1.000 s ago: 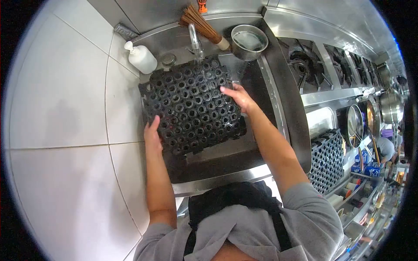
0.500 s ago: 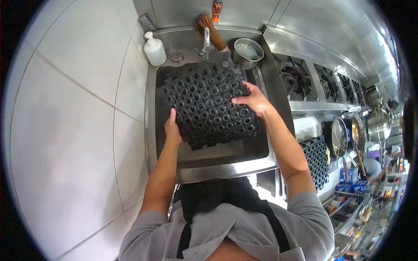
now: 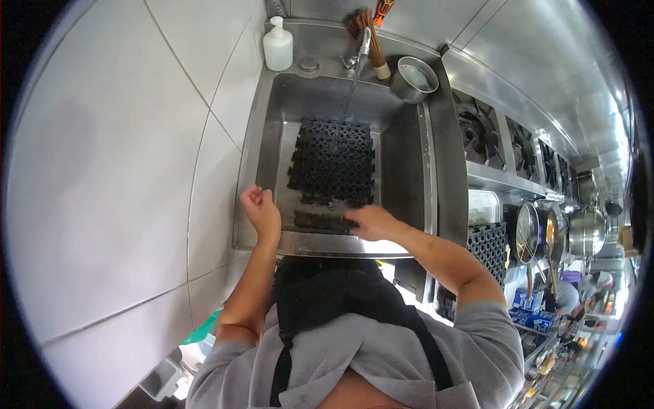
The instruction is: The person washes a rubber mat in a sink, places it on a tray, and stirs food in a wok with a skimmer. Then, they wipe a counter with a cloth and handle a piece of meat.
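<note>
A black rubber mat [image 3: 334,160] full of round holes lies low in the steel sink [image 3: 405,177], with water running onto its far end from the tap [image 3: 365,42]. My left hand [image 3: 262,215] hovers over the sink's left front corner, fingers loosely bent and apart from the thumb, holding nothing I can see. Over the front edge, my right hand [image 3: 371,223] points left, slightly blurred, its fingers loosely apart. By its fingertips shows a dark strip [image 3: 320,221]; whether it is a reflection or another piece, I cannot make out.
On the back ledge stand a white pump bottle [image 3: 278,45], a stick brush [image 3: 378,58] and a metal pot [image 3: 414,78]. Gas burners [image 3: 477,133] line the right side. Below them hang a second holed mat [image 3: 487,249] and several pans [image 3: 528,232]. A tiled wall [image 3: 122,170] borders the left.
The mat has left both hands and now lies down in the sink. My hands have drawn back to the front edge. Running water from the tap is now visible.
</note>
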A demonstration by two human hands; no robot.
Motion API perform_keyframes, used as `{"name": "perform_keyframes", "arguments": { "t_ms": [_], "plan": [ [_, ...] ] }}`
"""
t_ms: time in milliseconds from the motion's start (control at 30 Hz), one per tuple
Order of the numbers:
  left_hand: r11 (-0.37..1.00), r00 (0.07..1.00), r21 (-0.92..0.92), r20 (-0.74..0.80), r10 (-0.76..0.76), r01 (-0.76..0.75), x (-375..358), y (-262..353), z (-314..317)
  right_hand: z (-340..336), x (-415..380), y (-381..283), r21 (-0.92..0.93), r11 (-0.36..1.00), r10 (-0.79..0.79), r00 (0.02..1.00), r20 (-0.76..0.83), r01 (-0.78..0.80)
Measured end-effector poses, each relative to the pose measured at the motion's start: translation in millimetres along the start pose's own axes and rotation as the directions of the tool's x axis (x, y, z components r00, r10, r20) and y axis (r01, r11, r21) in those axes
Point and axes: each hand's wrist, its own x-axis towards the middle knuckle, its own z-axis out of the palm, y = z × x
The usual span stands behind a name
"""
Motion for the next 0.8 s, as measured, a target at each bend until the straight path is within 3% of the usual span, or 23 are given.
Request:
{"name": "perform_keyframes", "arguments": {
  "t_ms": [67, 133, 200, 267, 300, 333, 367, 400, 433, 467, 500, 533, 633, 733, 800],
  "plan": [
    [1.0, 1.0, -0.016, 0.0, 0.013, -0.013, -6, -2, -4, -26, 4, 6, 0.16, 0.97, 0.192, 0.981, -0.041, -0.183],
    [0.995, 0.999, 0.086, -0.006, -0.044, 0.044, -9, -2, 3, -64, -3, 6, 0.323, 0.921, 0.276, 0.95, -0.147, -0.218],
    [0.994, 0.997, 0.107, 0.071, -0.044, 0.036, -3, -22, 15, -94, -12, 22, 0.483, 0.876, 0.155, 0.949, -0.276, -0.003],
    [0.992, 0.987, 0.125, 0.158, -0.043, 0.023, 5, -33, 30, -102, -21, 51, 0.655, 0.754, 0.393, 0.834, -0.387, -0.051],
    [0.982, 0.919, -0.027, 0.357, -0.167, 0.189, 11, -33, 37, -114, -30, 56, 0.769, 0.638, 0.414, 0.82, -0.397, 0.05],
    [0.917, 0.793, -0.132, 0.558, -0.245, 0.376, 14, -25, 45, -131, -44, 40, 0.888, 0.424, 0.445, 0.813, -0.376, 0.179],
    [0.749, 0.623, -0.17, 0.685, -0.377, 0.641, 20, -16, 54, -135, -50, 45, 0.923, 0.326, 0.493, 0.796, -0.352, 0.206],
    [0.751, 0.611, -0.162, 0.7, -0.37, 0.64, 20, 5, 60, -137, -56, 50, 0.945, 0.224, 0.537, 0.779, -0.322, 0.237],
    [0.756, 0.593, -0.206, 0.754, -0.282, 0.621, 16, 34, 63, -131, -57, 55, 0.942, 0.227, 0.549, 0.767, -0.332, 0.246],
    [0.756, 0.571, -0.251, 0.798, -0.192, 0.605, 12, 65, 66, -120, -51, 64, 0.923, 0.296, 0.658, 0.648, -0.383, 0.245],
    [0.819, 0.626, -0.243, 0.761, -0.172, 0.52, 6, 99, 69, -106, -44, 76, 0.904, 0.361, 0.744, 0.514, -0.427, 0.23],
    [0.821, 0.617, -0.234, 0.768, -0.172, 0.52, 9, 99, 73, -93, -41, 84, 0.908, 0.383, 0.772, 0.481, -0.416, 0.171],
    [0.913, 0.585, -0.017, 0.773, -0.247, 0.409, 21, 89, 76, -69, -46, 80, 0.928, 0.299, 0.781, 0.502, -0.371, 0.222],
    [0.915, 0.584, 0.013, 0.766, -0.269, 0.404, 17, 76, 71, -55, -53, 72, 0.939, 0.221, 0.778, 0.533, -0.333, 0.265],
    [0.917, 0.581, -0.002, 0.774, -0.251, 0.398, 17, 70, 68, -43, -52, 77, 0.907, 0.133, 0.725, 0.585, -0.364, 0.4]
  ]
}}
